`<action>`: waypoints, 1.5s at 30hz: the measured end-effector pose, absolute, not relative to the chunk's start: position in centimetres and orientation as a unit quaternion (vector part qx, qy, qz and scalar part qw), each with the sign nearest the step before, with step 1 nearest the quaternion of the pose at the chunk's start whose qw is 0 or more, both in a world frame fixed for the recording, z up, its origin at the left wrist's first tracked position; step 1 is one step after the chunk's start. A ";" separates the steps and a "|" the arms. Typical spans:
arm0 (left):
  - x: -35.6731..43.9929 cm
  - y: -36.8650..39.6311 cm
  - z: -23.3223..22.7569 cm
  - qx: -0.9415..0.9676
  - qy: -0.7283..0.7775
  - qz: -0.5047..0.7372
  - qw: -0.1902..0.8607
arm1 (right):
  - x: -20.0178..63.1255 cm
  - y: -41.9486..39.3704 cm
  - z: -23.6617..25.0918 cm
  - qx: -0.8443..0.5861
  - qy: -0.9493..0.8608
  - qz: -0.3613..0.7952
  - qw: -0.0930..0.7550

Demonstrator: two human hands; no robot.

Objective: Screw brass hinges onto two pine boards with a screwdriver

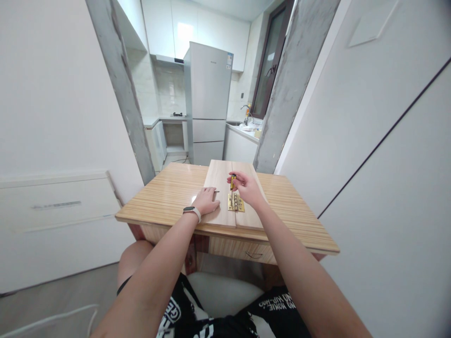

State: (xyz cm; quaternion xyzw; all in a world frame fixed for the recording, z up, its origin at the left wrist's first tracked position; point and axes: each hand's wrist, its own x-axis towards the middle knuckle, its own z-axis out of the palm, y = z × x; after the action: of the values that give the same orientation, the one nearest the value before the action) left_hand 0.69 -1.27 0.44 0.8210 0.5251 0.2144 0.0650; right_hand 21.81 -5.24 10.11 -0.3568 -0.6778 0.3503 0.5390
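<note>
Two pale wooden boards [220,180] lie side by side on a wooden table [169,195]. A brass hinge [236,203] sits across their seam near the front edge. My right hand [246,188] grips a yellow-and-black screwdriver [232,182] held upright, tip down on the hinge. My left hand [206,201], with a watch on the wrist, rests flat on the left board just left of the hinge, fingers together.
The table has a drawer with a handle [254,256] under its front edge. A white wall stands close on the right, a white panel [52,220] leans at the left. Beyond the table are a fridge [207,103] and kitchen counter [243,134].
</note>
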 end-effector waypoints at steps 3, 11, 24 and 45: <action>0.7 -1.2 0.5 0.823 0.523 0.214 0.061 | 21.7 -5.3 10.0 -0.378 -0.679 0.306 0.549; 0.7 -1.1 0.3 0.823 0.525 0.207 0.062 | 22.0 -5.4 10.3 -0.419 -0.697 0.164 0.559; 0.7 -1.2 0.4 0.822 0.526 0.211 0.062 | 22.1 -5.3 9.9 -0.329 -0.686 0.378 0.527; 0.7 -1.0 0.1 0.824 0.522 0.214 0.056 | 21.3 -5.2 10.1 -0.366 -0.688 0.304 0.548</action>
State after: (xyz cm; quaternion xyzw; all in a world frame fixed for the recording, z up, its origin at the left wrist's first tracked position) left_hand 0.70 -1.01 0.07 0.8236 0.5225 0.2136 0.0557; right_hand 21.29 -5.19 10.11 -0.3656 -0.6883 0.3043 0.5476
